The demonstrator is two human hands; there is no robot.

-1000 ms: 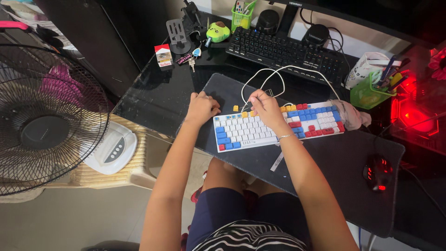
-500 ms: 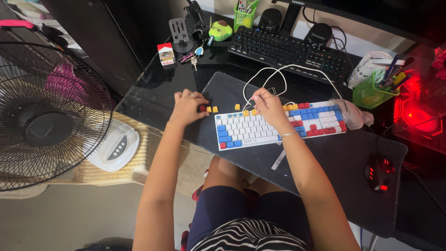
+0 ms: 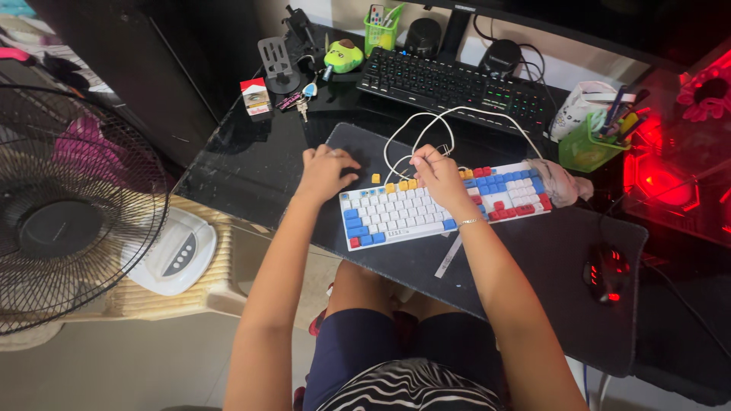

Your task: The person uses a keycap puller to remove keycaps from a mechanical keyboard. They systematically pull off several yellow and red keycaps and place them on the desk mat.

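So the white keyboard (image 3: 438,204) with blue and red keycaps lies on the dark desk mat (image 3: 533,274), long axis running left to right, slightly tilted. The right hand (image 3: 438,176) sits over its top edge, fingers pinched on what looks like a small tool, hard to tell. The left hand (image 3: 326,171) is curled just off the keyboard's left end, near a loose yellow keycap (image 3: 375,178).

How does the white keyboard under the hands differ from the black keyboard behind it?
The white keyboard has white, blue, red and yellow keycaps; the black keyboard has dark keys with coloured glow. The white keyboard lies tilted on the dark mat; the black one sits farther back, off the mat. Both hands touch only the white one. Both are full key rows.
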